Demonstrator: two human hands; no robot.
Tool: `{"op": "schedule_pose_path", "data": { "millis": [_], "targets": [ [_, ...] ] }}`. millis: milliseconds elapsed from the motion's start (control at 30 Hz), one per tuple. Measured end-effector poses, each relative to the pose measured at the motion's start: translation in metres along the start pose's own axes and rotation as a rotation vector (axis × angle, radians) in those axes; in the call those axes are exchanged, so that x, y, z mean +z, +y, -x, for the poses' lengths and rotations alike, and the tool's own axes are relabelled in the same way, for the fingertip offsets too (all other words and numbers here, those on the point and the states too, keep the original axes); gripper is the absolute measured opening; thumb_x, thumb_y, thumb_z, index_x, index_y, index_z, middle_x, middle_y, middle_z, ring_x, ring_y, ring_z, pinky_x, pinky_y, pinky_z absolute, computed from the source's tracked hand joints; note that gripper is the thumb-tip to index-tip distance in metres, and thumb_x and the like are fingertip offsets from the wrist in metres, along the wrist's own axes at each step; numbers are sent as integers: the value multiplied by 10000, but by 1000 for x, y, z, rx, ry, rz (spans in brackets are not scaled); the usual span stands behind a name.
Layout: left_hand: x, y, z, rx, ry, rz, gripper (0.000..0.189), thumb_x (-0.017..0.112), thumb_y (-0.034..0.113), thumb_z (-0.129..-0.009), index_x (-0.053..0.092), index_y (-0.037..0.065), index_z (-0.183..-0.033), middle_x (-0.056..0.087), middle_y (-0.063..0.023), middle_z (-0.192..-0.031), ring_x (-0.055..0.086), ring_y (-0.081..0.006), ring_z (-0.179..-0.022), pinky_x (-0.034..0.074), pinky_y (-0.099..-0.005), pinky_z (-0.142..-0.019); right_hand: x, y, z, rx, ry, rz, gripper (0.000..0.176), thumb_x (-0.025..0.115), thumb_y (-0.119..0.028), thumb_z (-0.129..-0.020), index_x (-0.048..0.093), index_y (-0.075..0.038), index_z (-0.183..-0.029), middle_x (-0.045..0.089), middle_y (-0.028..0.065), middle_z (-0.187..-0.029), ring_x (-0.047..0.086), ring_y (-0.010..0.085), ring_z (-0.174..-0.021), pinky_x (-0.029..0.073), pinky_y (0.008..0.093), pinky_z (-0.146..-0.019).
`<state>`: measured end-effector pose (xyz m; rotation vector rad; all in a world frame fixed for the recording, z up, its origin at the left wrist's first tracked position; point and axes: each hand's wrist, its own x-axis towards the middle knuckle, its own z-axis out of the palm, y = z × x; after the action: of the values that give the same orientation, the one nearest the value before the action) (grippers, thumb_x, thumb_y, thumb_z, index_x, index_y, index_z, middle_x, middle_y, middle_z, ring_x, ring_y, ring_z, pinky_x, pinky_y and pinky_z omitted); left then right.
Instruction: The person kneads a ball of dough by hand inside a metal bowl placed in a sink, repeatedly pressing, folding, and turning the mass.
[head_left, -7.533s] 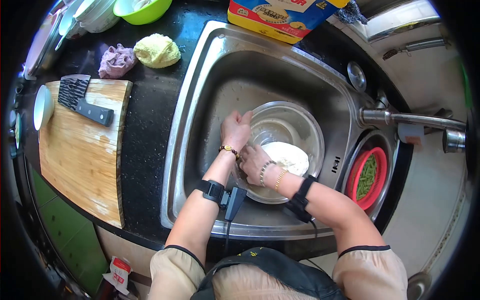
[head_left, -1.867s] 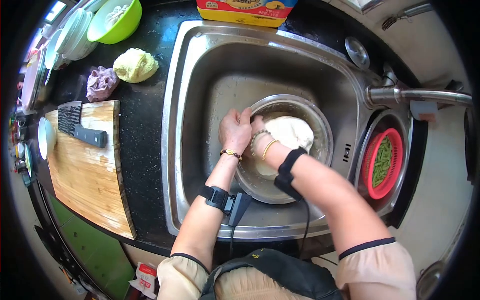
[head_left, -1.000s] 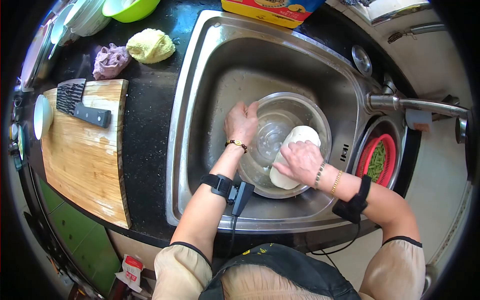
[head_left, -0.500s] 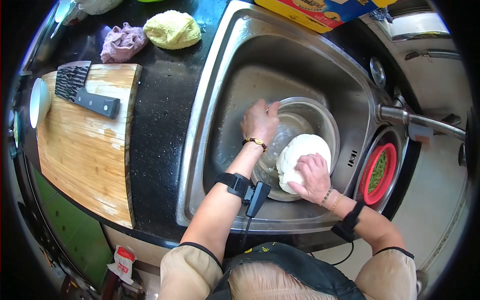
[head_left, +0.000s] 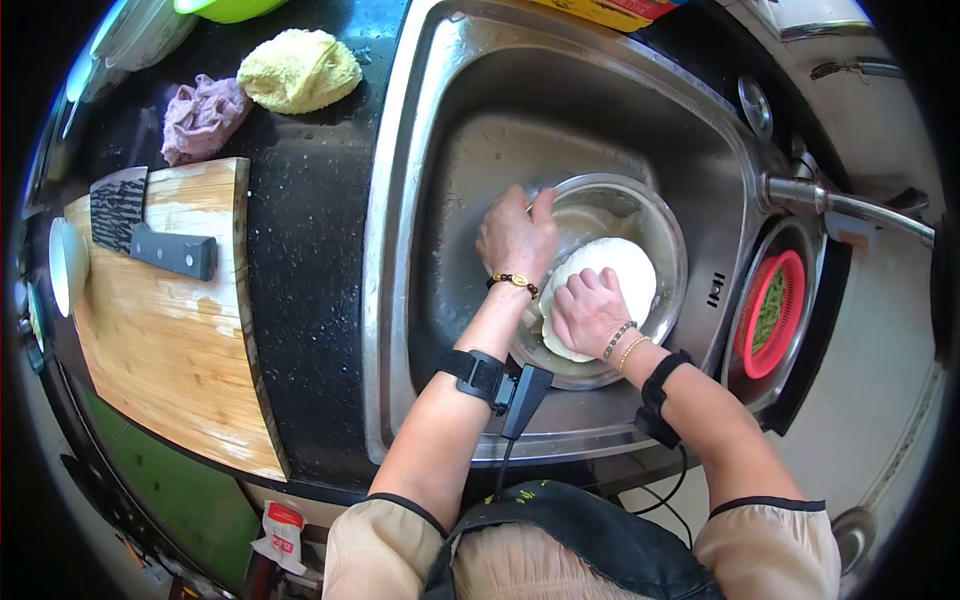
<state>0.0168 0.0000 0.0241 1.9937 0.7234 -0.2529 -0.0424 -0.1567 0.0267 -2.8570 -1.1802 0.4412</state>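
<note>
A round metal bowl [head_left: 668, 232] with some liquid in it stands in the sink. My left hand [head_left: 517, 238] grips the bowl's rim on its left side, thumb over the edge. Inside the bowl lies a smooth, white, rounded lump [head_left: 625, 265]; its exact kind is not clear. My right hand [head_left: 590, 312] rests on this lump with its fingers curled against the near side. That hand covers part of the lump, and my left forearm hides some of the bowl's rim.
The steel sink [head_left: 385, 260] has a faucet [head_left: 800, 192] at its right. Beyond it, a red strainer [head_left: 790, 310] holds green pieces. On the left are a cutting board [head_left: 175, 350], a cleaver [head_left: 175, 250], a white bowl [head_left: 68, 265], a purple cloth [head_left: 203, 118] and a yellow cloth [head_left: 300, 72].
My right hand has shifted left over the white lump, its fingers going from spread to curled. My left hand stays on the bowl's rim. The camera view has shifted slightly.
</note>
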Motion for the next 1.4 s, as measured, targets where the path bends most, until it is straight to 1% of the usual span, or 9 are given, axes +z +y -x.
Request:
{"op": "schedule_pose_path", "data": {
  "millis": [133,200,800,1033,1200,1233,1267,1333,1400],
  "targets": [
    [1,0,-2,-4,-33,-24,365,576,388,-843,569,29,-777,624,-189,-830,604,-397,-799,448,-490,-688,4,1,-14,-6,-48,10,186,568,-298,-754,573,-114,-725,539,63,-754,509,231,-813,349,429,-788],
    [7,-5,-3,56,80,31,393,610,397,-823,515,37,-696,580,-200,-671,569,-411,-689,422,-466,-614,6,1,-19,-8,-65,12,189,560,-301,-759,576,-115,-730,541,65,-755,511,229,-816,349,429,-792],
    [11,-7,-2,-17,99,57,415,639,380,-812,497,21,-658,545,-160,-607,532,-328,-574,417,-424,-570,33,25,-72,-83,-35,-92,308,530,-396,-738,644,-110,-754,605,76,-724,566,232,-783,364,383,-795],
    [11,-7,-4,34,142,7,412,652,368,-806,489,23,-652,542,-162,-594,521,-343,-556,414,-431,-551,36,33,-94,-121,-62,-144,365,524,-380,-740,624,-92,-941,644,124,-830,594,277,-881,381,407,-866],
    [9,-13,-9,4,30,114,410,658,354,-807,493,12,-654,546,-151,-578,519,-236,-526,411,-392,-526,11,33,-81,-128,48,-379,472,575,-426,-739,594,-59,-1034,632,146,-949,577,305,-907,380,432,-879],
    [5,-10,-7,-82,-45,111,441,634,444,-787,511,32,-688,597,-211,-705,583,-406,-703,449,-456,-633,-1,32,-76,-8,81,-442,440,574,-425,-765,606,-43,-981,620,161,-980,568,319,-910,408,432,-858],
    [5,-9,-8,-80,-47,123,441,634,444,-787,511,32,-688,597,-211,-705,583,-406,-703,449,-456,-633,-10,38,-71,-8,78,-430,440,574,-425,-765,606,-43,-981,620,161,-980,568,319,-910,408,432,-858],
    [7,-11,-9,-66,-31,87,433,632,438,-788,513,35,-688,598,-211,-706,582,-403,-702,451,-452,-636,-23,58,-54,355,240,-439,381,531,-398,-824,612,-40,-926,609,188,-947,561,337,-903,433,422,-839],
    [7,-7,-9,-62,-18,96,429,632,435,-789,518,34,-685,598,-212,-703,584,-400,-704,451,-451,-638,-24,81,-35,687,-50,-457,377,493,-392,-873,613,-35,-898,593,212,-922,555,345,-904,445,410,-838]
  ]
}}
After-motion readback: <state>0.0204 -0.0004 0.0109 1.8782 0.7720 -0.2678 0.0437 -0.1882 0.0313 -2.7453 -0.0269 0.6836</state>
